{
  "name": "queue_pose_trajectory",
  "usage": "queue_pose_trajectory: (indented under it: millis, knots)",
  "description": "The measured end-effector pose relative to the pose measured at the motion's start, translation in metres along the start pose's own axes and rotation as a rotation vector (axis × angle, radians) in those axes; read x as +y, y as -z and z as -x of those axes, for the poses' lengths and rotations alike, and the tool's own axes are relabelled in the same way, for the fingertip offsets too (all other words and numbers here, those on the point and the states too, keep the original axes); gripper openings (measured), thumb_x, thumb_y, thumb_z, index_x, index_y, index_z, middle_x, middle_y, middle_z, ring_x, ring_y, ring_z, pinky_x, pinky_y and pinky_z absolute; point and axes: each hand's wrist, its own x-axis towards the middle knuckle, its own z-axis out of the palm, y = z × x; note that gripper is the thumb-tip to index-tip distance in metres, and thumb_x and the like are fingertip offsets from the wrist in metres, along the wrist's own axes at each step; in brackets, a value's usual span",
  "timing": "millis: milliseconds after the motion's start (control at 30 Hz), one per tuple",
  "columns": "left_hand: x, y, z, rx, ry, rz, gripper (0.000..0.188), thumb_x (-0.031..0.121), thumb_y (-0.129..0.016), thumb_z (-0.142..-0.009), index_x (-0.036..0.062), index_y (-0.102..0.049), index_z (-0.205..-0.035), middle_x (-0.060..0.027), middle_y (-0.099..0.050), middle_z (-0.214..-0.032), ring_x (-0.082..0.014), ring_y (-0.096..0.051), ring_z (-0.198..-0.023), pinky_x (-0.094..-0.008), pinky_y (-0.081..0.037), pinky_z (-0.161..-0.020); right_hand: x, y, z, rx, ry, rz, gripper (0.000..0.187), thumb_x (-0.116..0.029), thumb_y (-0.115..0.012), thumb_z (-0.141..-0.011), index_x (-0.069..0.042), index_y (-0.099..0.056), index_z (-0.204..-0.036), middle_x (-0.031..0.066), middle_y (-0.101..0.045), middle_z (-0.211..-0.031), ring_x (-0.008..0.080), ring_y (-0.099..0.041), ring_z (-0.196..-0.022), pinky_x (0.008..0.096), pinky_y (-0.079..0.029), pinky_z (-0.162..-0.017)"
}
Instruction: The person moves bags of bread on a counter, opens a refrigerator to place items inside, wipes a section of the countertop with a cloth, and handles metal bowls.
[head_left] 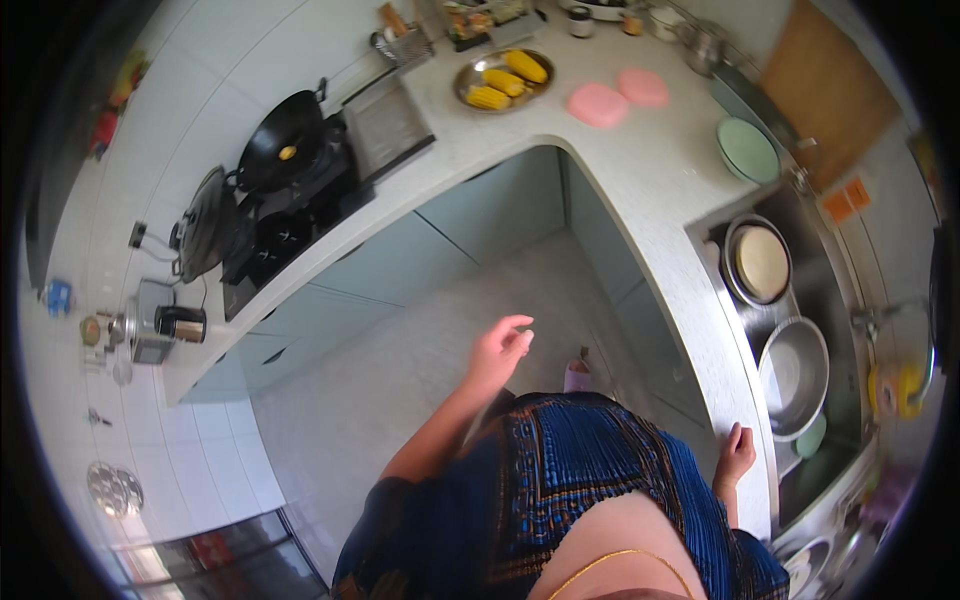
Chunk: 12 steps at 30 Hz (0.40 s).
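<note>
My left hand [500, 352] hangs in the air over the grey floor in front of my body, thumb and fingers apart, with nothing in it. Close to the counter edge by the sink is my right hand [736, 456], its fingers curled in and no object showing in them. Inside the sink [845, 385], beside that hand, lies a steel basin [796, 378]. Farther along it sits a dark-rimmed pot or bowl with a pale round thing [762, 262] in it. A green bowl [748, 150] stands on the counter past the sink.
Corn cobs lie in a steel dish [466, 97] on the far counter, beside two pink lids or trays [598, 104]. At the left, a black wok [268, 130] with a small yellow piece and a lidded pan [207, 222] are on the stove. A kettle [182, 322] stands nearer.
</note>
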Motion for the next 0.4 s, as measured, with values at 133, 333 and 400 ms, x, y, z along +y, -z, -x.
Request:
queue_pose_trajectory:
  millis: [133,333,400]
  knots:
    - [0.005,0.022,-0.022,0.088,-0.016,0.028,0.026,0.019,-0.064,-0.093,0.0088,-0.062,-0.116,-0.0005,-0.061,-0.074,-0.0078,-0.057,-0.068,-0.0235,-0.046,-0.062,-0.088,-0.039,-0.043,-0.102,0.106,-0.254,0.022,-0.016,-0.058,-0.095,-0.001,-0.061,-0.079,0.0075,-0.051,-0.06,0.0132,-0.045,-0.053,0.0304,-0.04,-0.052]
    - [-0.006,0.082,-0.054,0.178,0.045,0.102,0.025,0.014,-0.062,-0.093,0.0068,-0.062,-0.117,-0.0004,-0.06,-0.077,-0.0088,-0.058,-0.071,-0.0236,-0.047,-0.067,-0.201,-0.09,-0.065,-0.289,0.25,-0.365,0.023,-0.021,-0.059,-0.095,-0.002,-0.062,-0.082,0.0047,-0.055,-0.062,0.0124,-0.051,-0.055,0.0274,-0.043,-0.054]
    - [-0.013,0.101,-0.056,0.223,0.039,0.091,0.025,0.015,-0.062,-0.093,0.008,-0.062,-0.117,-0.001,-0.061,-0.079,-0.0093,-0.059,-0.072,-0.0234,-0.048,-0.068,-0.206,-0.103,-0.064,-0.347,0.227,-0.364,0.024,-0.023,-0.061,-0.095,-0.003,-0.063,-0.083,0.0049,-0.057,-0.063,0.0128,-0.053,-0.057,0.0271,-0.044,-0.055]
